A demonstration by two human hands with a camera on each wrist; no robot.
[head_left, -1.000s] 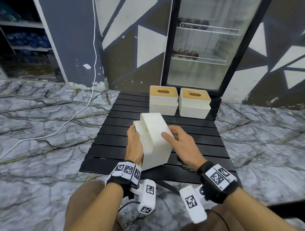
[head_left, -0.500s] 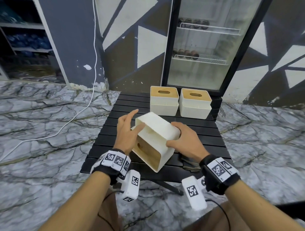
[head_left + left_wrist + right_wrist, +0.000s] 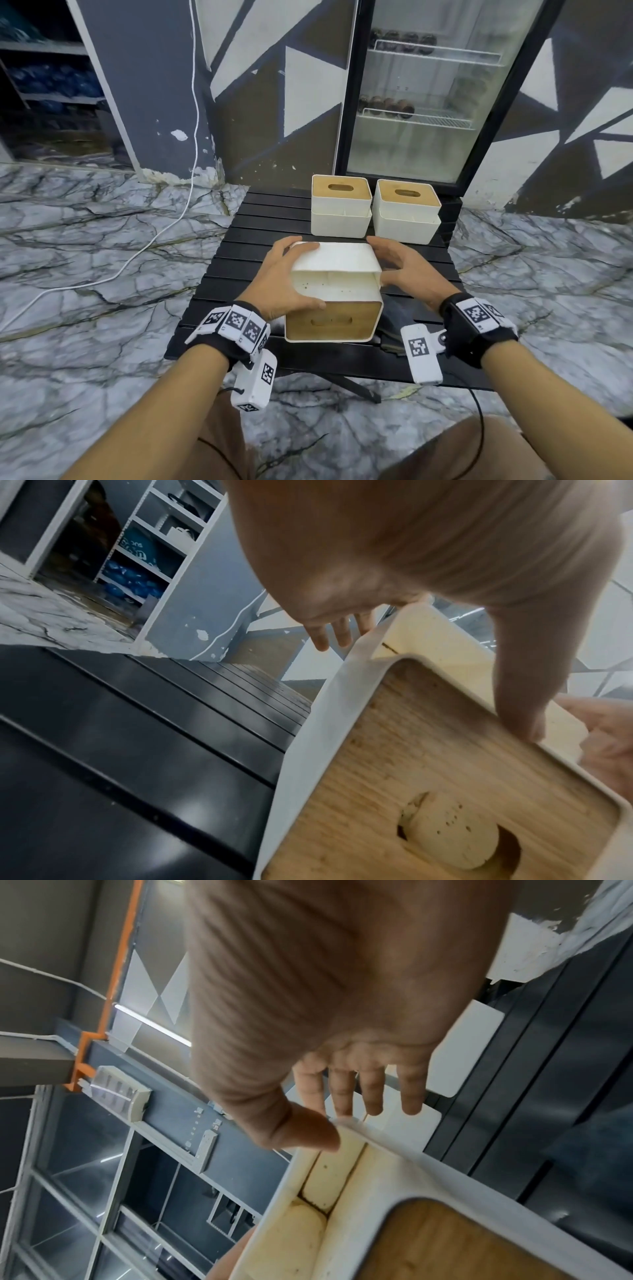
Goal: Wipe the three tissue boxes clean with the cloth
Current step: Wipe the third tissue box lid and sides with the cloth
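Note:
A white tissue box (image 3: 335,270) lies on its side on the black slatted table (image 3: 239,274), its wooden lid (image 3: 445,777) with the oval slot facing me. My left hand (image 3: 286,274) grips its left end, fingers over the far top corner and thumb (image 3: 520,718) on the near rim. My right hand (image 3: 397,263) is spread at the right end; its thumb (image 3: 308,1131) touches the rim and its fingers (image 3: 373,1093) lie straight. The dark cloth (image 3: 394,325) lies on the table under my right wrist. Two more tissue boxes (image 3: 340,205) (image 3: 406,212) stand upright at the back.
A glass-door fridge (image 3: 421,89) stands right behind the table. A white cable (image 3: 161,222) runs across the marble floor on the left. The table's near edge is just below the held box.
The box stood on end between both hands; it has been tipped and turned, so its wooden lid now faces me. My left hand moved over the top corner, and my right hand's fingers spread.

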